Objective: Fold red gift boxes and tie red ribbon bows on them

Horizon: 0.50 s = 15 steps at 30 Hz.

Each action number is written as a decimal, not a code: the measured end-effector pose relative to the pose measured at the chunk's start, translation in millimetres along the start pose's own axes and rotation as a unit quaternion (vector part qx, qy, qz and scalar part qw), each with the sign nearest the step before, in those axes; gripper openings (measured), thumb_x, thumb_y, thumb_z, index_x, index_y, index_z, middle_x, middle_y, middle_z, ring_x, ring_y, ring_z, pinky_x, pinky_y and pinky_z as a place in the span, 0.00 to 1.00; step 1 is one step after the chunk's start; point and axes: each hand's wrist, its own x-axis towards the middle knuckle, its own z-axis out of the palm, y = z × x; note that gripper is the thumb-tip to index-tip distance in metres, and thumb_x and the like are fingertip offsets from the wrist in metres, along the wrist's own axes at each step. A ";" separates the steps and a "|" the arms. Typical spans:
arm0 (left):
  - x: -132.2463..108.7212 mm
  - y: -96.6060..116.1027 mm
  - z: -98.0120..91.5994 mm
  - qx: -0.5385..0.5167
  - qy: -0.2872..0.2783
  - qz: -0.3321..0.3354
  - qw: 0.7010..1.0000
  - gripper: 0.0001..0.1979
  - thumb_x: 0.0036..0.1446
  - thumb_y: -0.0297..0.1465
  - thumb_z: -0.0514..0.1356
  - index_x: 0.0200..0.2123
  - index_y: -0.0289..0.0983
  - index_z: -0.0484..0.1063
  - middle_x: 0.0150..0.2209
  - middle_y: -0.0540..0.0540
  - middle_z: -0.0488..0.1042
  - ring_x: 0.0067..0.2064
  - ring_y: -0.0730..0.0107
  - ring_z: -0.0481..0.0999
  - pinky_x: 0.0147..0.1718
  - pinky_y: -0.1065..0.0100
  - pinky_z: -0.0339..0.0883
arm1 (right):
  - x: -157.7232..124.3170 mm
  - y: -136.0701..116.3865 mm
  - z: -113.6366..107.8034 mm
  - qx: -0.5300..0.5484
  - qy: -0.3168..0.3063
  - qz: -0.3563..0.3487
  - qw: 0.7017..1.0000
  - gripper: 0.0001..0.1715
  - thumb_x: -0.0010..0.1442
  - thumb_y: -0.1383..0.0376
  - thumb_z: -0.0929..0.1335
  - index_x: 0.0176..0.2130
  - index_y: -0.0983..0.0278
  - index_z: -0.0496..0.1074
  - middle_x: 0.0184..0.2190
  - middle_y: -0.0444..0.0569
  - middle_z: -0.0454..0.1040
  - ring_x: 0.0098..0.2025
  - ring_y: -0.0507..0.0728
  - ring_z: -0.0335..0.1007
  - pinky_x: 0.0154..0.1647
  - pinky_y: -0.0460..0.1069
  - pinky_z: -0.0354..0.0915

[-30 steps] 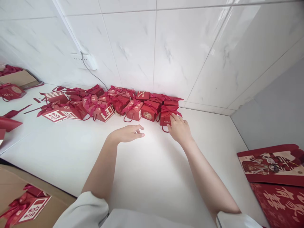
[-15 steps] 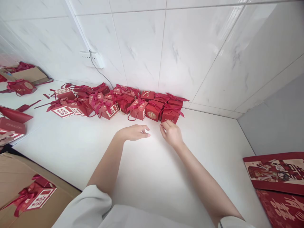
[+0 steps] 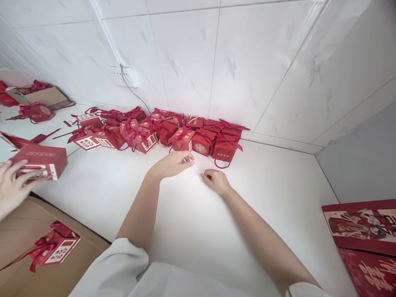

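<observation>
Boxes (image 3: 202, 147), red and tied with ribbon, stand in a cluster on the far part of the white table (image 3: 192, 214), close to the tiled wall (image 3: 185, 49). At the right end they stand side by side in rows; farther left they sit at mixed angles, some showing white panels with red characters. The near box at the right end has a cord loop (image 3: 222, 167) hanging down in front of it.

The left hand (image 3: 172, 164) is just on the near side of the cluster, bent at the wrist, thumb and fingers apart with nothing between them. The right hand (image 3: 215, 180) is to its right, near the loop but apart from it, fingers curled into a loose fist; whether anything is inside cannot be told.

At the left edge, a co-worker's hand (image 3: 14, 185) holds another red box, the held box (image 3: 43, 155), fingers spread over its near side. Below on the near left is a brown carton (image 3: 77, 276), with a ribboned box (image 3: 62, 251) within its outline. On the far left lies a tan tray (image 3: 51, 97) with red ribbon in it. On the near right, a printed red bag (image 3: 365, 225) lies at the table's edge.
</observation>
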 end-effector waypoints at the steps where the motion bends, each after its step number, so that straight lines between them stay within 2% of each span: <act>1: -3.3 4.1 0.1 -0.005 0.003 0.008 1.000 0.22 0.57 0.47 0.51 0.45 0.40 0.71 0.43 0.45 0.75 0.44 0.61 0.73 0.42 0.63 0.66 | -0.3 0.0 0.2 0.003 -0.001 0.000 1.000 0.19 0.64 0.57 0.59 0.25 0.62 0.66 0.24 0.42 0.71 0.26 0.51 0.62 0.29 0.44 0.52; 5: -27.9 21.0 -9.8 -0.020 0.044 0.036 0.998 0.19 0.59 0.45 0.51 0.46 0.41 0.71 0.46 0.48 0.74 0.47 0.63 0.72 0.45 0.66 0.66 | -3.1 -0.2 0.9 0.013 -0.004 0.000 1.000 0.19 0.63 0.57 0.59 0.25 0.62 0.66 0.25 0.43 0.71 0.26 0.52 0.63 0.29 0.45 0.53; 6: -37.2 22.1 -15.2 -0.011 0.075 0.027 0.997 0.19 0.59 0.45 0.51 0.46 0.42 0.71 0.47 0.48 0.74 0.48 0.63 0.72 0.46 0.65 0.66 | -3.8 -0.3 1.0 0.015 -0.004 0.001 1.000 0.19 0.63 0.57 0.59 0.24 0.62 0.66 0.24 0.43 0.71 0.26 0.52 0.63 0.29 0.45 0.52; 8: -60.2 17.2 -28.1 0.025 0.178 -0.025 0.983 0.20 0.59 0.46 0.51 0.47 0.42 0.70 0.50 0.47 0.73 0.50 0.61 0.70 0.49 0.64 0.65 | -5.3 -0.6 1.2 0.018 -0.005 0.002 1.000 0.20 0.63 0.56 0.59 0.24 0.61 0.66 0.24 0.44 0.71 0.25 0.52 0.62 0.28 0.46 0.52; 10: -90.0 3.4 -40.6 0.071 0.321 -0.115 0.937 0.20 0.60 0.46 0.51 0.49 0.42 0.69 0.52 0.46 0.70 0.54 0.60 0.68 0.53 0.61 0.63 | -6.7 -1.1 1.2 0.021 -0.006 0.002 1.000 0.21 0.63 0.56 0.58 0.24 0.61 0.65 0.23 0.44 0.71 0.25 0.53 0.61 0.28 0.46 0.52; 12: -124.9 -15.8 -49.2 0.106 0.448 -0.212 0.862 0.21 0.60 0.45 0.50 0.51 0.43 0.67 0.55 0.45 0.68 0.56 0.59 0.67 0.55 0.58 0.61 | -8.1 -1.5 1.2 0.022 -0.009 0.003 1.000 0.21 0.63 0.55 0.58 0.23 0.61 0.65 0.23 0.45 0.70 0.24 0.53 0.61 0.28 0.46 0.52; 13: -142.8 -25.9 -51.6 0.116 0.492 -0.259 0.823 0.22 0.60 0.45 0.51 0.53 0.42 0.66 0.55 0.43 0.66 0.56 0.58 0.67 0.56 0.57 0.60 | -8.8 -1.7 1.1 0.022 -0.010 0.004 1.000 0.21 0.63 0.55 0.58 0.23 0.61 0.65 0.22 0.45 0.70 0.24 0.53 0.61 0.28 0.47 0.52; 15: -175.4 -44.5 -53.0 0.125 0.514 -0.358 0.770 0.27 0.58 0.49 0.52 0.55 0.39 0.64 0.56 0.39 0.65 0.58 0.54 0.65 0.57 0.52 0.59 | -10.3 -1.7 0.8 0.022 -0.013 0.007 1.000 0.22 0.62 0.54 0.58 0.23 0.61 0.65 0.22 0.45 0.70 0.24 0.53 0.61 0.27 0.47 0.52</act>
